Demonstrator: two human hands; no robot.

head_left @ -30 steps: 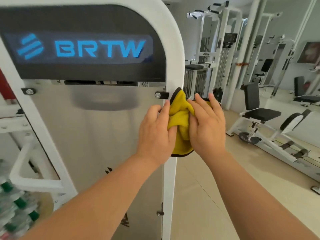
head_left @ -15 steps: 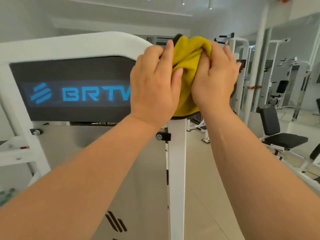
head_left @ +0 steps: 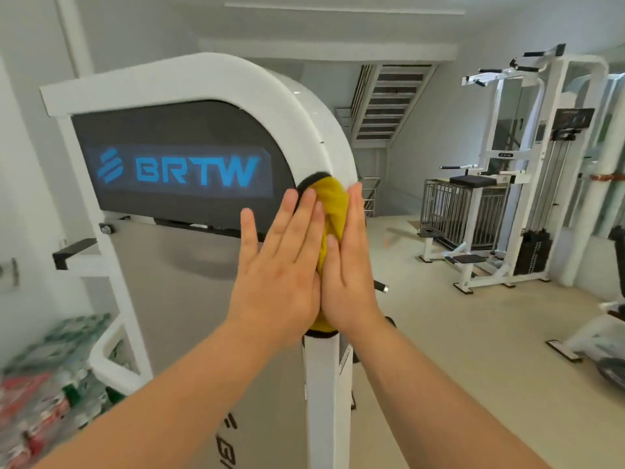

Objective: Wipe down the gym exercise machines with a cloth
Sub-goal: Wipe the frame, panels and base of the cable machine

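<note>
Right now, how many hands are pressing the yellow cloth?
2. The left hand lies flat on the left of the cloth, the right hand on its right, against the white frame. No hand is hidden.

Bright, even daylight, soft shadows; wide-angle bending at edges, with motion blur lower left.

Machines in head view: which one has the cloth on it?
The near white BRTW-panel machine: left hand and right hand press the yellow cloth against its frame. The pull-up tower behind stands untouched.

left hand (head_left: 280, 275) flat, upright | right hand (head_left: 350, 265) flat, upright | side by side
</note>
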